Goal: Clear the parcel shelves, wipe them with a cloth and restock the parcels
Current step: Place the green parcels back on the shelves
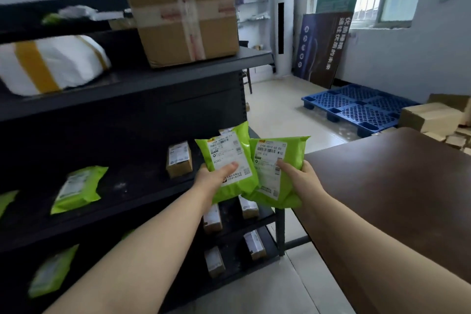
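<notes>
My left hand [214,177] grips a green parcel bag [226,158] with a white label, held in front of the right end of the black shelf unit [142,84]. My right hand [297,174] grips a second green parcel bag [274,160], which overlaps the first at their inner edges. Both bags hang between the shelf and the brown table [397,186]. On the middle shelf lie a green bag [77,188] and a small cardboard box [178,159]. A large taped carton [183,7] and a white sack with yellow tape [51,64] rest on the upper shelf.
Several small brown boxes [212,219] sit on the lower shelves, with another green bag [52,271] at lower left. A blue plastic pallet [356,107] lies on the floor by the wall. Cardboard boxes [430,116] are stacked at far right. Signboards [323,48] lean under the window.
</notes>
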